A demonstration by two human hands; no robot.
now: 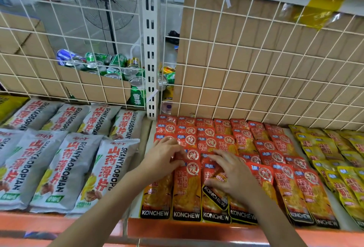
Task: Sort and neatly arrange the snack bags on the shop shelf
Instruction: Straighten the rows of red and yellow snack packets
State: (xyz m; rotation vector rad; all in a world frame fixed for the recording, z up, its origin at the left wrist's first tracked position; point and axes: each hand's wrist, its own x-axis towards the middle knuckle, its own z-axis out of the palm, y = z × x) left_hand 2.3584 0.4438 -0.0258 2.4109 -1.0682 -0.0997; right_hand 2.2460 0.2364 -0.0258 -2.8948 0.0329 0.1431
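Note:
Red KONCHEW snack bags (262, 144) lie in overlapping rows on the middle of the shelf. My left hand (163, 160) rests at the left of these rows, and its curled fingers pinch the top of a front-row red bag (187, 191). To the right, my right hand (232, 176) holds a tilted red bag (215, 197) that lies askew on top of the front row, thumb on its lower part and fingers over its top. Both forearms reach in from the bottom of the view.
Grey SHANYAOBOPIAN bags (94, 172) fill the shelf section on the left, and yellow bags (346, 183) lie at the right. A white wire grid (256, 69) backs the shelf, with cardboard and a box of drink cans (118, 65) behind it. An orange shelf lip (177, 229) runs along the front.

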